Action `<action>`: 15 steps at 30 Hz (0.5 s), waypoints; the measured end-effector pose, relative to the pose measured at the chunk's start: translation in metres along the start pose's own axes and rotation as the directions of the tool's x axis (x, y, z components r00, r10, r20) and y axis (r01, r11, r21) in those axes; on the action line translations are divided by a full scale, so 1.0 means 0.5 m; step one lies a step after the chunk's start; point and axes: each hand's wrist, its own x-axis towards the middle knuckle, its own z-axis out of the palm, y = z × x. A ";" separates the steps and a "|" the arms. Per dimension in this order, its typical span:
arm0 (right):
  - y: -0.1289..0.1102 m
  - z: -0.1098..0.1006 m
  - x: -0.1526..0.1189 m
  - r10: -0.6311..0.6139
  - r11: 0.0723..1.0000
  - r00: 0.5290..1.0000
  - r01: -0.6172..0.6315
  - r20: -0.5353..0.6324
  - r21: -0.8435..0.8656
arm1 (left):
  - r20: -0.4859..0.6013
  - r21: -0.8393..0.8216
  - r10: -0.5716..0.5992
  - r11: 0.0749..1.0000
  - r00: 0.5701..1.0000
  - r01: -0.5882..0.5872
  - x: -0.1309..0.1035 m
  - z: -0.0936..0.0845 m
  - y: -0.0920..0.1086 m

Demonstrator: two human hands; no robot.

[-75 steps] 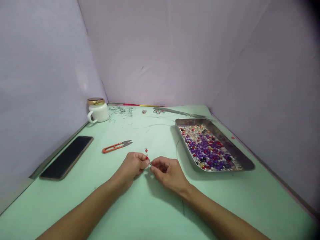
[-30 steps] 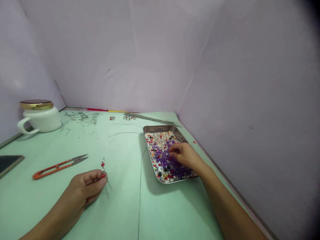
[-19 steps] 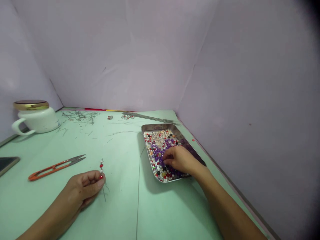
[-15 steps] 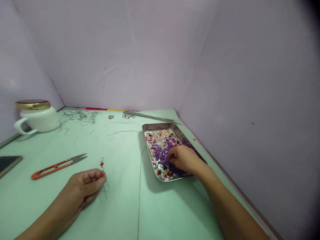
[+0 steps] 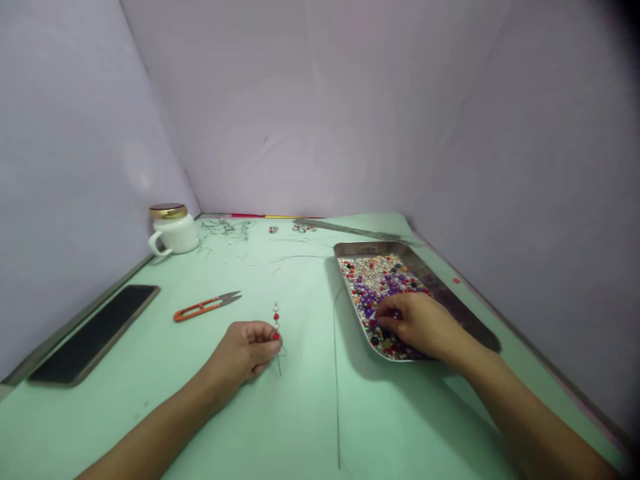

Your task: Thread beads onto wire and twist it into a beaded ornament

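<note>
My left hand pinches a beaded wire between thumb and fingers. Red and white beads sit along its upright upper part, and thin wire ends hang below the fingertips. My right hand reaches into a metal tray of mixed loose beads. Its fingers are curled together among purple beads; whatever is between the fingertips is too small to make out. A single long wire lies on the table between the two hands.
Orange-handled thread snips and a dark phone lie at the left. Behind them stands a white lidded mug. Wire scraps, small beaded pieces and a bundle of wires are at the back. Pale walls enclose the table.
The view has turned left, so everything appears further right and more of the phone shows. My right hand stays in the tray, its fingers closer to the near left side. My left hand keeps the beaded wire.
</note>
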 end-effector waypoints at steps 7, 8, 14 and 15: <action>0.002 0.000 -0.008 -0.063 0.998 0.988 0.061 0.138 0.022 | 0.019 0.033 0.028 0.999 0.999 -0.029 -0.009 0.004 0.008; 0.004 0.000 -0.007 -0.057 0.998 0.989 0.056 0.134 0.010 | 0.019 0.034 0.026 0.999 0.999 -0.026 -0.009 0.004 0.008; 0.010 0.008 0.003 0.010 0.998 0.996 -0.005 0.084 -0.060 | 0.019 0.042 0.040 0.998 0.999 -0.040 -0.009 0.002 0.006; 0.011 0.010 0.004 0.011 0.998 0.996 -0.005 0.086 -0.061 | 0.020 0.045 0.039 0.998 0.999 -0.040 -0.009 0.002 0.006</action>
